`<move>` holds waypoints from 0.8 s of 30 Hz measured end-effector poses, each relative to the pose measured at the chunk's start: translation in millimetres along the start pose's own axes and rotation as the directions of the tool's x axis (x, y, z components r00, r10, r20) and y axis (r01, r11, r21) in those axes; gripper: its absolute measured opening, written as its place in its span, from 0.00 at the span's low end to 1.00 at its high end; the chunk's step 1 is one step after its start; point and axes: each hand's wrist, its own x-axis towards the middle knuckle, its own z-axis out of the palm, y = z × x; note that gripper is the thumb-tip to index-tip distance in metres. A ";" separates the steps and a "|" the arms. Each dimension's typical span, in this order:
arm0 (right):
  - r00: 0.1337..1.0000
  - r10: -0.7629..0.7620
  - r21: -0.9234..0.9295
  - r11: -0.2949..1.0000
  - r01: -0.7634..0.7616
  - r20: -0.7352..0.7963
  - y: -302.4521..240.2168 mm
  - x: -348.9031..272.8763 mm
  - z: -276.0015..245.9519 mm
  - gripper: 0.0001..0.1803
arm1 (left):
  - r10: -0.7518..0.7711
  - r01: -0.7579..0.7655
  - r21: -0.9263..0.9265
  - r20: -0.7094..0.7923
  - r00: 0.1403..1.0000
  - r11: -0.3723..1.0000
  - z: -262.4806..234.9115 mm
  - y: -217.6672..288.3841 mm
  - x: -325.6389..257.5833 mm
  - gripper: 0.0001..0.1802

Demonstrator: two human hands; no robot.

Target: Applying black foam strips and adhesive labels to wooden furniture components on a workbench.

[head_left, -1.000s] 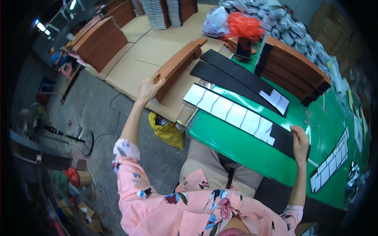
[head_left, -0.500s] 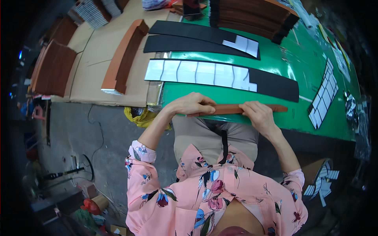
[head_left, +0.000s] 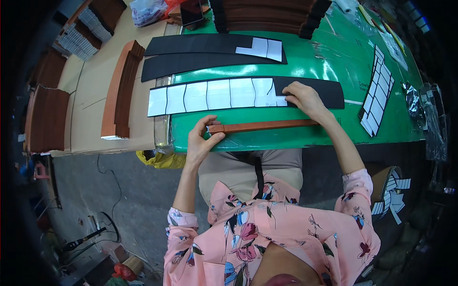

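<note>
A slim reddish-brown strip [head_left: 267, 126] lies along the near edge of the green table. Its left end sits between the thumb and fingers of my left hand [head_left: 199, 139]. My right hand [head_left: 305, 99] reaches over the strip's right end, fingers pinched together at the small white end piece of a row of white stickers [head_left: 219, 94]. These stickers cover much of a long black curved sheet [head_left: 320, 90]. Beyond it are two more black curved sheets [head_left: 191, 45], with a few white pieces [head_left: 267, 47] left on the far one.
A stack of brown curved strips [head_left: 121, 90] stands left on cardboard [head_left: 90, 95]; a larger brown stack [head_left: 267, 15] is at the back. On the right lies a white-squared sheet [head_left: 378, 93]. A phone [head_left: 192, 13] rests at the far edge. Below right, a bin [head_left: 381, 190] holds white scraps.
My right hand has let go of the brown strip and moved up to the white stickers. My left hand has shifted to the strip's left end. The whole view has shifted slightly.
</note>
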 end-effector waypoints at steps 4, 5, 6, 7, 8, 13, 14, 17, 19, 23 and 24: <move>0.995 -0.033 -0.188 0.981 0.050 0.093 7.5 17.8 13.1 0.10 | -0.012 -0.005 -0.098 -0.171 0.985 0.995 6.6 -6.6 -7.4 0.21; 0.989 -0.064 -0.232 0.968 0.094 0.134 4.0 25.0 18.6 0.11 | -0.035 0.016 -0.093 -0.201 0.979 0.996 2.1 -4.7 -12.3 0.19; 0.978 -0.111 -0.295 0.942 0.160 0.176 9.8 26.3 28.4 0.14 | -0.026 0.012 -0.061 -0.239 0.971 0.998 1.8 0.4 -17.5 0.16; 0.976 -0.159 -0.320 0.927 0.198 0.146 12.1 26.1 36.8 0.15 | -0.009 0.019 0.033 -0.264 0.964 0.999 -0.2 5.5 -24.9 0.16; 0.969 -0.221 -0.339 0.908 0.246 0.110 15.0 22.6 44.4 0.16 | 0.010 0.010 0.071 -0.273 0.962 0.997 -1.0 -8.6 -28.5 0.16; 0.968 -0.218 -0.396 0.883 0.251 0.127 24.9 2.4 27.8 0.16 | 0.071 -0.070 0.016 -0.215 0.974 0.997 19.4 -6.3 -17.4 0.17; 0.964 -0.200 -0.430 0.866 0.257 0.172 20.0 3.3 27.4 0.15 | 0.084 -0.080 0.024 -0.221 0.972 0.996 19.1 -10.3 -19.4 0.17; 0.936 -0.272 -0.424 0.838 0.345 0.223 4.9 9.0 26.6 0.10 | 0.091 -0.083 0.042 -0.250 0.964 0.996 17.3 -14.2 -26.4 0.17; 0.923 -0.338 -0.478 0.789 0.386 0.186 10.5 12.4 33.8 0.07 | 0.083 -0.074 0.044 -0.257 0.963 0.996 16.8 -13.9 -27.5 0.17; 0.921 -0.339 -0.527 0.757 0.387 0.190 12.1 17.0 35.2 0.05 | 0.136 -0.128 0.047 -0.268 0.954 0.991 17.7 -10.5 -24.1 0.16; 0.921 -0.338 -0.526 0.757 0.388 0.192 13.8 17.1 35.3 0.05 | 0.132 -0.121 0.054 -0.278 0.952 0.991 18.1 -9.9 -24.2 0.16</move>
